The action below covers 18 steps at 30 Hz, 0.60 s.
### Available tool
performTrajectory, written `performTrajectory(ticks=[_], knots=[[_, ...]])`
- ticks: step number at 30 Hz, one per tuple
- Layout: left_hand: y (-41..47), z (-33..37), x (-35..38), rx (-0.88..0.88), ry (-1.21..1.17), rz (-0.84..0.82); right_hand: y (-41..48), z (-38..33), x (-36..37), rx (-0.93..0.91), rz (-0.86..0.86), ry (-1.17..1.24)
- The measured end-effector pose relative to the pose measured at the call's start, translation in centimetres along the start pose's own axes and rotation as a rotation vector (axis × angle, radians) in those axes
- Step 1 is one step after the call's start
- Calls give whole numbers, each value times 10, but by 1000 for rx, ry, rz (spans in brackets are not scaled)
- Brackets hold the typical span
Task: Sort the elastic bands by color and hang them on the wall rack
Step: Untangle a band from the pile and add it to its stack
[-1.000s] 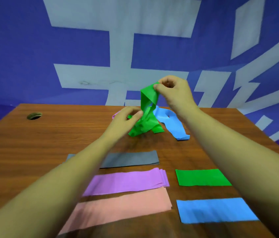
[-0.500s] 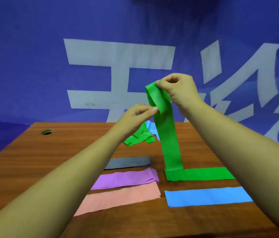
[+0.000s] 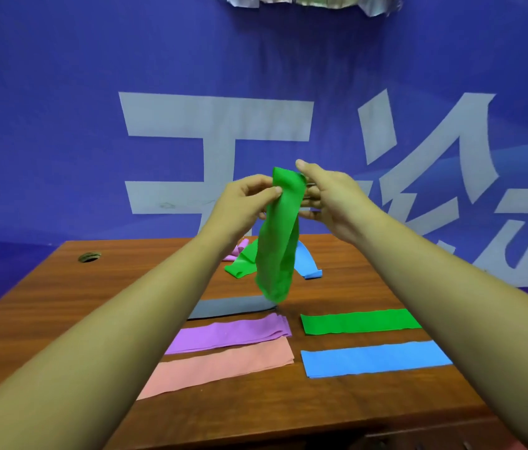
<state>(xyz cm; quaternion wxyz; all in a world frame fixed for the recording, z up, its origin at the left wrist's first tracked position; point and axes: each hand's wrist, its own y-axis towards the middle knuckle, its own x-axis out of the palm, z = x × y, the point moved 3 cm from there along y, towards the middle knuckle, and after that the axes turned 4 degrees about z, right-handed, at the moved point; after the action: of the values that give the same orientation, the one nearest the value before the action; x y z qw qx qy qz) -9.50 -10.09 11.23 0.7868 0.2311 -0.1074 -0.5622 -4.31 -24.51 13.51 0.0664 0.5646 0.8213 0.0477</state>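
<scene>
While both hands (image 3: 288, 199) pinch a green band (image 3: 277, 241), wooden table (image 3: 61, 297), blue wall (image 3: 61, 92).

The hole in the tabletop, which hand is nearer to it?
Left. The left hand is raised up right of the hole; the right hand is farther right, beyond the held green band.
</scene>
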Motion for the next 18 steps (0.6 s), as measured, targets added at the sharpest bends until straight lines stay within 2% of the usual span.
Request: performTrajectory(ticks=[5, 9, 11, 15, 18], knots=[[7, 2, -9, -110, -127, 144, -9, 26, 7, 110, -289, -23], [10, -5, -21, -162, -127, 204, -23, 51, 11, 118, -412, -285], [7, -9, -24, -214, -162, 176, -29, 58, 13, 131, -410, -287], [-11, -28, -25, -502, -78, 35, -29, 46, 14, 101, -271, -111], [-24, -45, -24, -541, 30, -139, -21, 31, 15, 71, -158, -64]])
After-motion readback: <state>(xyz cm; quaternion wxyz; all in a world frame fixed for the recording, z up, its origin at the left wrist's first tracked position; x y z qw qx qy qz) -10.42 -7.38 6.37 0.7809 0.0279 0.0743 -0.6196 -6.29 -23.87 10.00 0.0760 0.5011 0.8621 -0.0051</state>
